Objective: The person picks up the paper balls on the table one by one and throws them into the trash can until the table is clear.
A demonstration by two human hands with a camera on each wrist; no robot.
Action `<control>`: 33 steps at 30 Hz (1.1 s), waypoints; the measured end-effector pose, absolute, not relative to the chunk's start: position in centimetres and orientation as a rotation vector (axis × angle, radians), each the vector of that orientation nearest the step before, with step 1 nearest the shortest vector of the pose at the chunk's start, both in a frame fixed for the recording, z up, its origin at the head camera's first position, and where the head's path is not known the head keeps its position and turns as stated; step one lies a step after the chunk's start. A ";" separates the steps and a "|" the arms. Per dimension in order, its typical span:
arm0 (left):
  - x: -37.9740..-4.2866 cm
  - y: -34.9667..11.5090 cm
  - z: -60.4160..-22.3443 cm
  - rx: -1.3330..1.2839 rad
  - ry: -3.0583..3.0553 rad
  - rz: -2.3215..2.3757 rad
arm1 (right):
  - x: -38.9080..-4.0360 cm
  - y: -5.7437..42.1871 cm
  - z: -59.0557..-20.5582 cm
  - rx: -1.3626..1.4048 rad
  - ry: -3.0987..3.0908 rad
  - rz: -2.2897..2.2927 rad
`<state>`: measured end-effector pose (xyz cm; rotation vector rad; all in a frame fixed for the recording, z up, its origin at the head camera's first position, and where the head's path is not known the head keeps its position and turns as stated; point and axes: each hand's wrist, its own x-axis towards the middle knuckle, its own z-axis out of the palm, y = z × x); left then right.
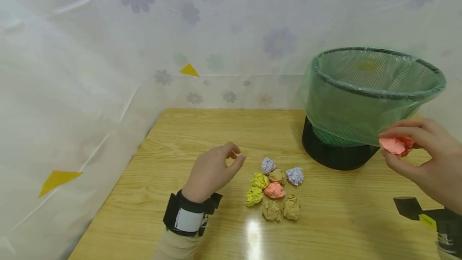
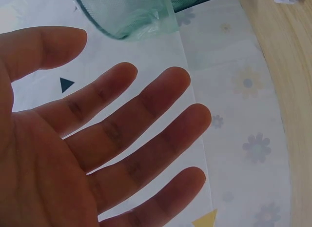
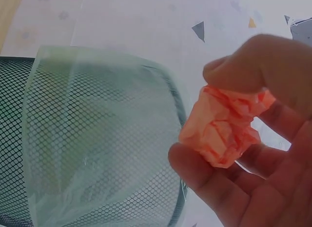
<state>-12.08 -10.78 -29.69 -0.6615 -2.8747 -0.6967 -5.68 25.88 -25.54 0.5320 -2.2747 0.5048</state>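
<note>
My right hand pinches a crumpled pink paper ball between thumb and fingers, raised in front of the bin's right side. In the right wrist view the same pink ball sits in the fingers beside the mesh wall. The black mesh wastebasket has a green plastic bag folded over its rim. My left hand hovers over the table with relaxed fingers and nothing in them. To its right lies a cluster of crumpled balls: yellow, brown, pale purple and pink.
The wooden table meets a white flower-patterned sheet at the back and left. Yellow triangles mark the sheet. The wastebasket stands at the table's back right.
</note>
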 end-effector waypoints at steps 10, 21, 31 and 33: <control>-12.1 -10.8 -29.7 -0.654 -2.872 -0.699 | -6.0 26.1 -25.4 0.548 -2.236 0.541; -12.1 -10.8 -29.7 -0.651 -2.862 -0.701 | -6.8 26.7 -24.4 0.548 -2.209 0.581; -12.1 -10.9 -29.6 -0.654 -2.846 -0.705 | -7.1 26.8 -23.2 0.594 -2.239 0.497; -12.0 -11.0 -29.6 -0.653 -2.845 -0.705 | -7.2 26.8 -23.0 0.596 -2.249 0.475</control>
